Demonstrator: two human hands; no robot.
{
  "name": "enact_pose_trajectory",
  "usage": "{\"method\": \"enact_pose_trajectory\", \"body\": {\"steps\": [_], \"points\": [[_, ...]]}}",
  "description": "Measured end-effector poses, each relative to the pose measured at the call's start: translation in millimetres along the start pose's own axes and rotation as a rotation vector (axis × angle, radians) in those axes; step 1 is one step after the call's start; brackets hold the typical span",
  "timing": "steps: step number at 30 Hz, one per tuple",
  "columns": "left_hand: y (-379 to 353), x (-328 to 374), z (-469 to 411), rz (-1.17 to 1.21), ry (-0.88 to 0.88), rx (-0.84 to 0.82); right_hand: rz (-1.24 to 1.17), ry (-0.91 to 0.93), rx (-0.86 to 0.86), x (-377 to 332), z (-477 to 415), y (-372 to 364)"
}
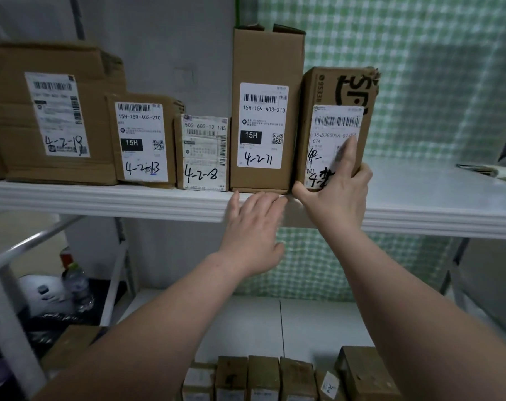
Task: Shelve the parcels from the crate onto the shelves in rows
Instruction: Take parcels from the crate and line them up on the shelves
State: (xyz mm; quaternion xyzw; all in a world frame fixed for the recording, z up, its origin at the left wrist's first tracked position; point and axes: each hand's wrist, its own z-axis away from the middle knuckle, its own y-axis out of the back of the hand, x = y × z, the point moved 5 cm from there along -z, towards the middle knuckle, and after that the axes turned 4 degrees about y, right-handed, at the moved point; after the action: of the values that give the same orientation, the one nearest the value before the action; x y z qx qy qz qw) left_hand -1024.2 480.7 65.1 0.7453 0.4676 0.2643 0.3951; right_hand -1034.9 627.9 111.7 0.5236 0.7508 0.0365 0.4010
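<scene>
Behind a white shelf (101, 195), a grey wall and a green checked cloth (419, 68) are seen. The right-hand grip (337, 195) is closed round the lower front of a brown parcel (327, 91), which is held upright at the shelf. The thumb is hooked at the parcel's bottom left corner, and the fingers are laid over its white label and right edge. Just left of this grip, close against the held parcel, a tall parcel (263, 62) marked 4-2-71 is stood. Further left, a small parcel (202, 153) marked 4-2-8, a parcel marked 4-2-13 (141, 140) and a large parcel (43, 111) are lined up along the same shelf. The left-hand grip (254, 235) is spread flat with straight fingers and nothing is held in it. Its fingertips are placed at the shelf's front lip below the tall parcel, though blur leaves it uncertain whether the lip is touched. Below both grips, on a lower shelf (246, 322), a row of small parcels (263, 377) is stood.
</scene>
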Motion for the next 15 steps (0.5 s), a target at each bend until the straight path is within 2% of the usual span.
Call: {"method": "enact_pose_trajectory", "body": {"steps": [15], "points": [[1.7,-0.8,1.2,-0.010,-0.024,0.005,0.000,-0.040,0.029,-6.6,-4.6,-8.9]]}}
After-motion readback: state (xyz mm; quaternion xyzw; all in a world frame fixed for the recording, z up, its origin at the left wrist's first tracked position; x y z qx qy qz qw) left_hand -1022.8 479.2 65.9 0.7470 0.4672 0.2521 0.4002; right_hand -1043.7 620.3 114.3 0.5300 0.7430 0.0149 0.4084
